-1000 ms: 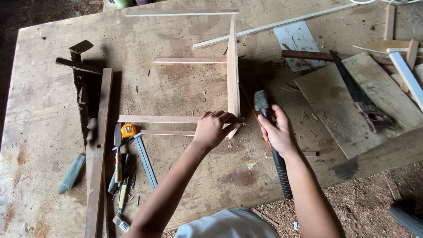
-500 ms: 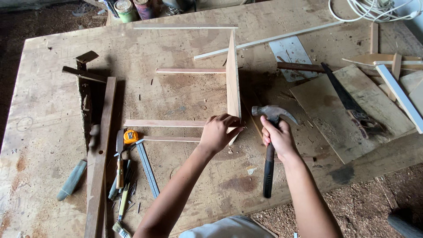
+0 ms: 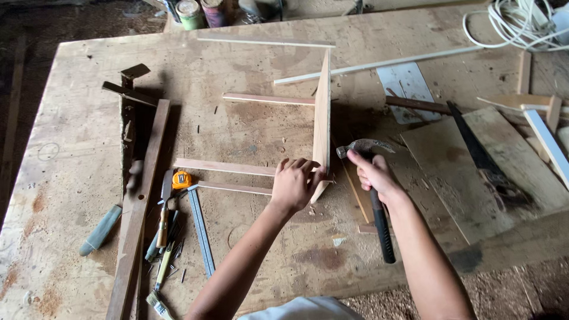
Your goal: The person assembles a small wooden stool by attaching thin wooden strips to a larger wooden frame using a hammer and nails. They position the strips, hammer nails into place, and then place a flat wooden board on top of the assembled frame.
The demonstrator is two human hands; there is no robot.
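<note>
Two slats (image 3: 225, 167) are butted against the upright board (image 3: 322, 118), steadied by the left hand (image 3: 294, 184); the claw hammer (image 3: 373, 195) is gripped in the right hand (image 3: 374, 175). Nailing appears unfinished.

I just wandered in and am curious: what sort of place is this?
Most likely a rough woodworking shop. The right hand grips a claw hammer, the left hand steadies an upright board, a handsaw lies nearby, and sawdust covers the floor.
</note>
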